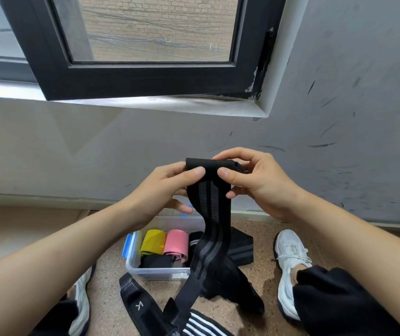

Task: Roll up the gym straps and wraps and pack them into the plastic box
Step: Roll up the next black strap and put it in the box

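Between pinching fingers (197, 171) of left hand (167, 190) and right hand (259, 178), black wrap (209, 197): looks soft, limp, light; grip roll's edges.

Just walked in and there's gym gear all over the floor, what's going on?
A person's left hand and right hand pinch the folded-over top end of a black striped wrap, apparently starting a roll; the rest hangs down. The plastic box below already holds a yellow roll, a pink roll and black ones. Other straps lie beside it.
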`<action>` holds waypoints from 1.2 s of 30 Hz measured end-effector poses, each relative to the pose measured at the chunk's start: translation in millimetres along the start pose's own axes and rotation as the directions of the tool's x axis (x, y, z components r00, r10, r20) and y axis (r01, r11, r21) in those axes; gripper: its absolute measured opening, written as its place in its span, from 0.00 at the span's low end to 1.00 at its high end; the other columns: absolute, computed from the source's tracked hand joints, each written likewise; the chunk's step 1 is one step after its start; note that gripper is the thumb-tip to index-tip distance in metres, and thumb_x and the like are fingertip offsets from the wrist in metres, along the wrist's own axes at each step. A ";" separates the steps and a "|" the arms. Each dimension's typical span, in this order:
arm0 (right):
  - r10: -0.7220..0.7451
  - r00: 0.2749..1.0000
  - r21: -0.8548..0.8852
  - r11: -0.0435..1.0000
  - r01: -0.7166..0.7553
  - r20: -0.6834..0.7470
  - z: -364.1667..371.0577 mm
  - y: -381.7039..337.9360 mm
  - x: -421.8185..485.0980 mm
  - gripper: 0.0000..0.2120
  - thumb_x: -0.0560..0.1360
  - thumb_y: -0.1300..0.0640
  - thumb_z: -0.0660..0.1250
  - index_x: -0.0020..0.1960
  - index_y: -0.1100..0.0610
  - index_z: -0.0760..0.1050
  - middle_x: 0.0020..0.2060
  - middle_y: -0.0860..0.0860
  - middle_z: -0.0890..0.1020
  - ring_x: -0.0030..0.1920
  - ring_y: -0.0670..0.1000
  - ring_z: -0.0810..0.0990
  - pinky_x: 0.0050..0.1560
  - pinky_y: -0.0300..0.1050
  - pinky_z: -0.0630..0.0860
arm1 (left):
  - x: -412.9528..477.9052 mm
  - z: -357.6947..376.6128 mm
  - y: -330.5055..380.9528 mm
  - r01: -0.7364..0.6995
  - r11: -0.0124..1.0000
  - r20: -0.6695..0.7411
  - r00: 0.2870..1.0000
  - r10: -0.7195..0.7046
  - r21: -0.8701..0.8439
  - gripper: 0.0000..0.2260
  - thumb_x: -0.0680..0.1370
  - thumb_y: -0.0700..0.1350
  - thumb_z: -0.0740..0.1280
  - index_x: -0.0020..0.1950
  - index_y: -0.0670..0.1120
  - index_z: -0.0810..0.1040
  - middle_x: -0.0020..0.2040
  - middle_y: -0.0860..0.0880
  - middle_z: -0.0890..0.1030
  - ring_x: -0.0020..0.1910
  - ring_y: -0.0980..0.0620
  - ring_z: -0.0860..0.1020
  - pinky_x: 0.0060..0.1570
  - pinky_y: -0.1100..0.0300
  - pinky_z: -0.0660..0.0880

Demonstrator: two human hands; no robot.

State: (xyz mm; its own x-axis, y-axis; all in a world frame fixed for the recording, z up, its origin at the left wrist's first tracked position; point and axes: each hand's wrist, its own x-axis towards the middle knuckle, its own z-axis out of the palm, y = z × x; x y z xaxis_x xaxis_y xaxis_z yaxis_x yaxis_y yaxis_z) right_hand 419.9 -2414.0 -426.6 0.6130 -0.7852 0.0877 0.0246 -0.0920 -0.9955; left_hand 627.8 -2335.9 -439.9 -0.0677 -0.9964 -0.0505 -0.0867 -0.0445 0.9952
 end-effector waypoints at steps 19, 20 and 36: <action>0.091 0.996 -0.072 0.993 -0.093 -0.024 2.4 2.5 3.2 0.19 0.76 0.47 0.69 0.60 0.60 0.80 0.47 0.59 0.79 0.43 0.54 0.80 0.35 0.43 0.80 | 2.3 5.1 -1.5 -0.206 0.977 -0.227 0.950 0.213 0.054 0.08 0.79 0.38 0.71 0.58 0.43 0.83 0.42 0.48 0.86 0.41 0.56 0.84 0.35 0.64 0.79; 0.099 0.995 -0.064 0.993 -0.101 -0.029 2.7 2.9 3.5 0.21 0.75 0.46 0.68 0.59 0.60 0.81 0.47 0.59 0.79 0.41 0.54 0.79 0.34 0.42 0.80 | 2.1 5.9 -1.7 -0.217 0.975 -0.231 0.947 0.222 0.047 0.08 0.79 0.37 0.71 0.57 0.44 0.83 0.43 0.47 0.86 0.41 0.56 0.84 0.36 0.65 0.79; -0.004 1.000 -0.038 0.999 0.003 -0.028 -0.8 0.1 -0.2 0.13 0.75 0.71 0.70 0.57 0.59 0.80 0.47 0.55 0.81 0.45 0.50 0.83 0.42 0.41 0.82 | 4.5 5.0 2.2 -0.013 1.000 -0.117 0.993 0.010 -0.021 0.14 0.80 0.54 0.66 0.56 0.45 0.83 0.45 0.48 0.84 0.42 0.53 0.82 0.35 0.62 0.80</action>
State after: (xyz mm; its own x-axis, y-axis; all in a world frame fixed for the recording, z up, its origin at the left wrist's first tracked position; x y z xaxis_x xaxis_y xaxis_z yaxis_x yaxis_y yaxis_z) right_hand 419.3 -2414.3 -426.7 0.5906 -0.8017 0.0923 -0.0042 -0.1175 -0.9931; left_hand 622.3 -2340.1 -438.3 0.0486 -0.9984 -0.0301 -0.0649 -0.0332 0.9973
